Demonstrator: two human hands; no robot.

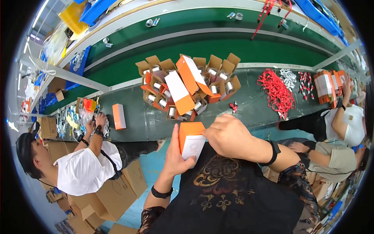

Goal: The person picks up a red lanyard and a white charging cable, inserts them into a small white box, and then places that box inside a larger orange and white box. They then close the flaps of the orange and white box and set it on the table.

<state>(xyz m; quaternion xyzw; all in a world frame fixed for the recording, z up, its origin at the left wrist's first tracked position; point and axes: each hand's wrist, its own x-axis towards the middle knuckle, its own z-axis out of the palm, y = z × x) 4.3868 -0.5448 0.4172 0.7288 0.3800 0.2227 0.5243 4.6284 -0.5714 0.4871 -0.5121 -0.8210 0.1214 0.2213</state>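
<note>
My left hand (174,159) grips an orange and white carton (192,142) in front of my chest, its thumb across the white face. The carton stands upright, slightly tilted, with its orange end up. Curled fingers of my right hand (227,134) press at the carton's upper right corner; what lies under the fingertips is hidden. Beyond my hands, several small open cartons (163,102) stand packed together on the bench, with white cylindrical things inside. Across them lie a white and orange carton (178,90) and a second orange carton (190,73).
The dark bench (142,123) holds a lone orange carton (119,116), a small red piece (233,107) and a heap of red cords (276,93). A green conveyor belt (269,50) runs behind. Co-workers sit at left (83,171) and stand at right (346,124). Cardboard boxes (120,191) are low left.
</note>
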